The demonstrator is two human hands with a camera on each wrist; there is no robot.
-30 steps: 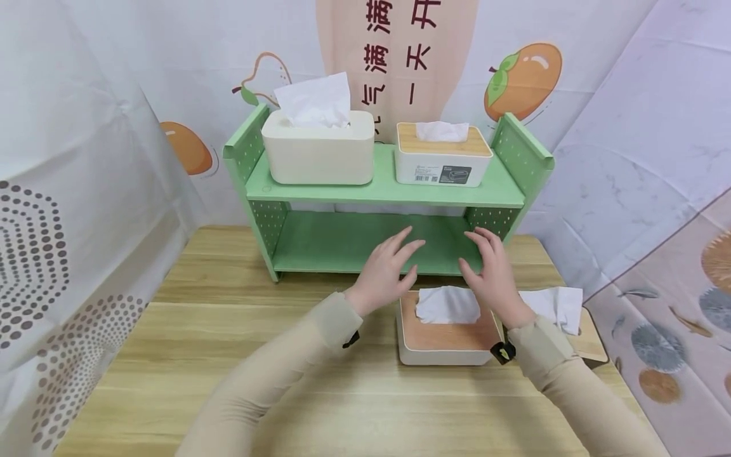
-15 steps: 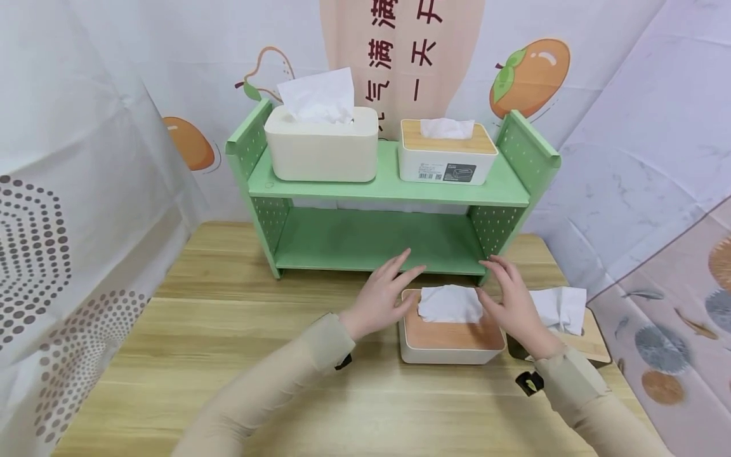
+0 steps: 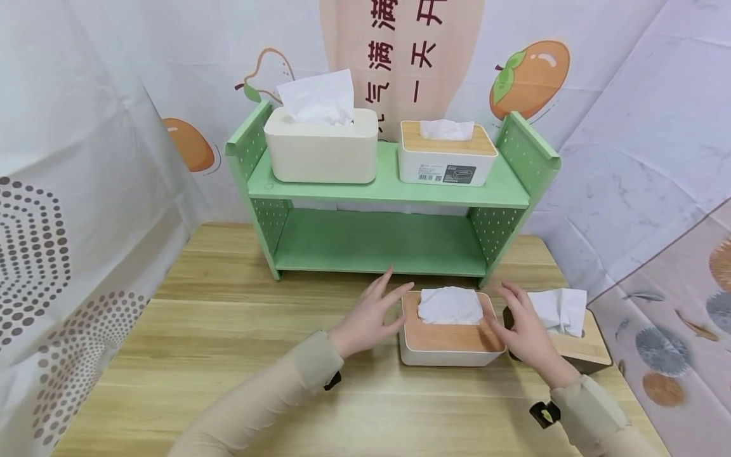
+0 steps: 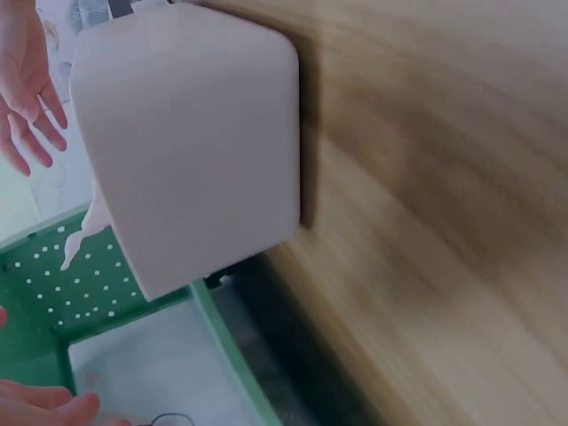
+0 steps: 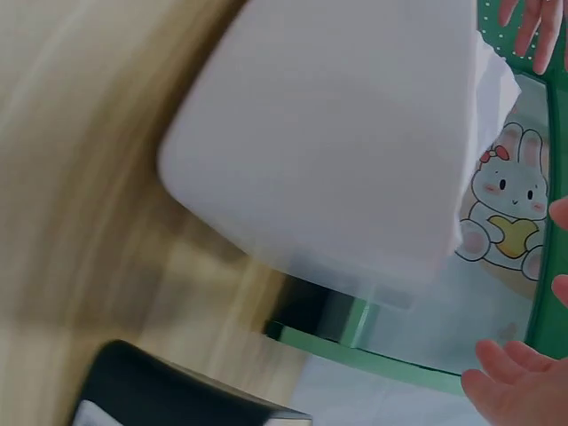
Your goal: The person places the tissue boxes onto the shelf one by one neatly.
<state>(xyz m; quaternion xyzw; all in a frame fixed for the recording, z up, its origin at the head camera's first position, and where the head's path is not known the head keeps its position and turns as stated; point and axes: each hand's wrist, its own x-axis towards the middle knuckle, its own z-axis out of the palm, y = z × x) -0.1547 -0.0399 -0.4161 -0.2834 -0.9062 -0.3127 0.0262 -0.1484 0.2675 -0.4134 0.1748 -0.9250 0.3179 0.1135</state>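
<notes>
A white tissue box with a wooden lid (image 3: 451, 358) stands on the table in front of the shelf, a white tissue (image 3: 450, 304) showing from its slot. At its left side my left hand (image 3: 368, 320) hovers with spread, relaxed fingers. My right hand (image 3: 528, 336) is at its right side, thumb overlapping the lid's edge; whether it touches I cannot tell. Both wrist views show the box's pale end wall, in the left wrist view as a plain box side (image 4: 191, 151) and in the right wrist view as a blurred box side (image 5: 328, 133). Neither hand holds anything.
Behind stands a green two-tier shelf (image 3: 388, 194). A cream tissue box (image 3: 321, 155) and a smaller white tissue box with a bamboo lid (image 3: 445, 166) sit on its top tier. A dark tissue box with a wooden lid (image 3: 588, 346) is close to my right hand on the wooden table (image 3: 228, 330).
Both hands have drawn back from in front of the shelf and spread apart, coming down to either side of the white tissue box. The box stays in place on the table.
</notes>
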